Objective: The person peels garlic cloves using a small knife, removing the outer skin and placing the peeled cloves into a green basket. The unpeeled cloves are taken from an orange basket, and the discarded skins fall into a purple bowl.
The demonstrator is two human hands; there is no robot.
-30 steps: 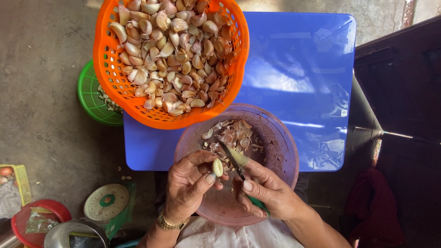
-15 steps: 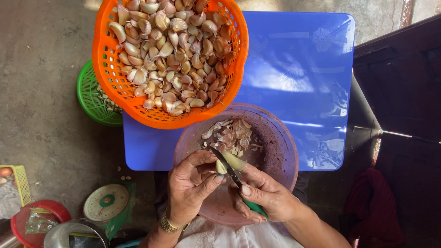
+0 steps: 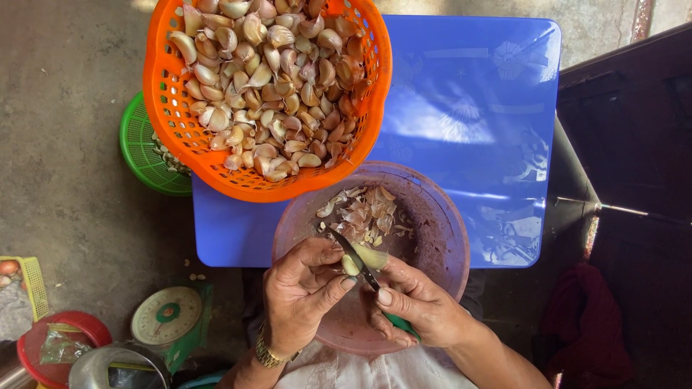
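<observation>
While a blue plastic table point(image 3: 468, 130) fills the middle of the view, bare grey concrete floor point(image 3: 65, 180) spreads out on the left and a dark wooden surface point(image 3: 634, 144) closes the right side, with a dark red cloth point(image 3: 584, 331) lying on the ground near it. On the far left part of the table sits an orange plastic basket point(image 3: 162, 108) heaped with unpeeled garlic cloves point(image 3: 274, 79); a green basket point(image 3: 140, 148) shows partly from under its left edge. At the near left lie a small kitchen scale point(image 3: 167, 315), a red-rimmed container point(image 3: 61, 346) and a metal pot point(image 3: 119, 369).

At the table's near edge a translucent pink bowl point(image 3: 440, 238) holds a pile of papery garlic skins point(image 3: 364, 209) on its far side. Over the bowl's near part, the left hand point(image 3: 299, 292) pinches a single garlic clove point(image 3: 351, 264) between thumb and fingertips; a gold-coloured watch point(image 3: 268, 354) circles that wrist. The clove looks pale, smooth and yellowish-white, with a loosened flap of skin beside it to the right. The right hand point(image 3: 418, 302) is closed around a small knife point(image 3: 355, 258) with a green handle, thumb pressed along it, the dark blade lying against the clove and pointing toward the far left.
</observation>
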